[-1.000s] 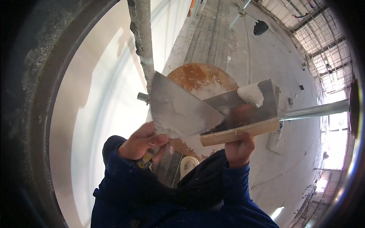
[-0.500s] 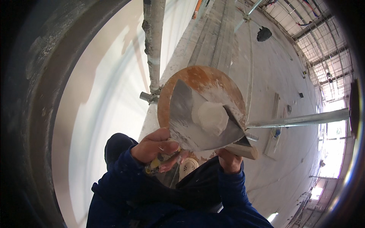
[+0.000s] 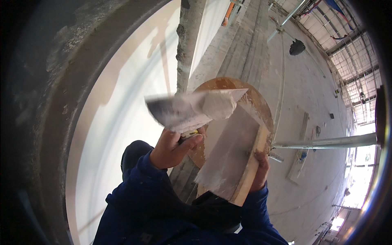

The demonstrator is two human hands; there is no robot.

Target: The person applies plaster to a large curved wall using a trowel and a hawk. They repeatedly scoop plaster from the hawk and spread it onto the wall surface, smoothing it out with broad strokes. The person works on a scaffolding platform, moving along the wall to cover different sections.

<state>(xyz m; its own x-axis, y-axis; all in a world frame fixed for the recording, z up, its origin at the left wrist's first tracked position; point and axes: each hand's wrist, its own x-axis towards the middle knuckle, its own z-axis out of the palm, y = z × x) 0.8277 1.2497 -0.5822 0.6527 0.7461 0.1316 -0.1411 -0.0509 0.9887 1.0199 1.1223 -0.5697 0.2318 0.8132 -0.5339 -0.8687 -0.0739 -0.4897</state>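
My left hand (image 3: 169, 149) is closed round the handle of a broad metal trowel (image 3: 173, 112), held up and tilted, its blade blurred by motion. A lump of wet white plaster (image 3: 219, 105) sits toward the blade's right end. Lower and to the right, my right hand (image 3: 261, 169) grips the wooden back of a wide scraper blade (image 3: 230, 149). That blade is smeared with a thin whitish film and slants down toward my knees. Beneath both tools lies a round orange-brown, plaster-smeared thing (image 3: 263, 105), partly hidden; whether it is a board or a tub I cannot tell.
Grey planks (image 3: 245, 53) run away ahead. An upright crusted pole (image 3: 185, 57) stands left of them, beside a pale wall (image 3: 118, 122). A horizontal metal tube (image 3: 326, 142) crosses at right, above the grey floor (image 3: 310, 179) far below.
The two tools have come apart. The trowel with the plaster rose and turned leftward; the scraper swung down to the right, its broad face now showing. The view shifted slightly.
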